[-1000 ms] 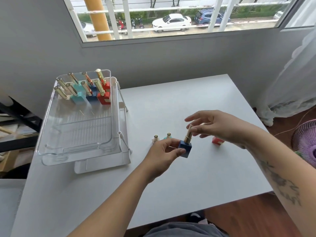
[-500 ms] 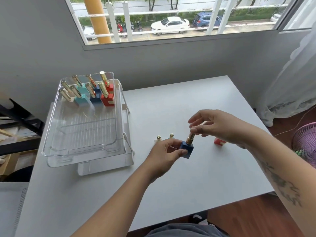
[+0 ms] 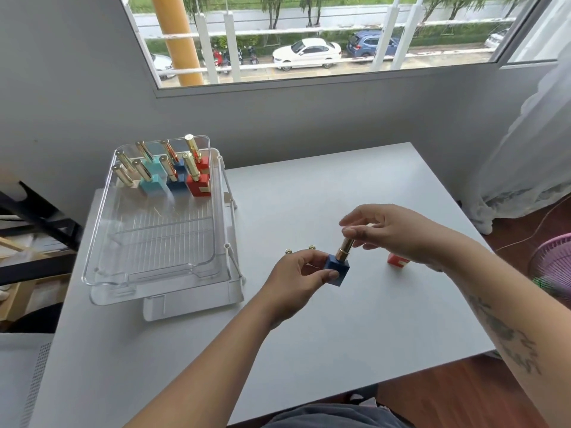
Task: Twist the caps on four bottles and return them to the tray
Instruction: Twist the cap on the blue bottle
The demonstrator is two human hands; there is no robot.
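Right hand (image 3: 398, 233): thumb and forefinger tips are closed on the upper end of the gold cap (image 3: 345, 249). The other fingers are fanned apart above it and touch nothing.

Left hand (image 3: 293, 281): thumb on the near face, fingers curled round the far side, clamped on the square body of the blue bottle (image 3: 337, 270). The bottle is tilted, with the cap leaning up and right toward the right hand. The cap sits on the neck; how tightly it is screwed on cannot be told.

Position: the bottle is held over the middle of the table (image 3: 340, 350), roughly midway between the far and near edges. The base looks just off the surface, but contact is uncertain.

Just behind the left knuckles, two small gold cap tops (image 3: 289, 251) show side by side. The hand hides their bottles.

A red bottle (image 3: 398, 261) stands behind the right wrist, toward the right edge, with its upper part hidden.

The clear tray (image 3: 217, 217) lies along the table's left edge, from the far-left corner toward the near edge, on a white base (image 3: 191, 307). At its far end stand eight capped bottles (image 3: 197, 186) in two rows: red at the right, then blue, teal, and pale at the left.

Beyond the far edge are a grey wall and a window (image 3: 309, 41), with parked cars outside. A white curtain (image 3: 525, 149) hangs past the right edge, and a pink fan (image 3: 553, 267) sits low beside it.
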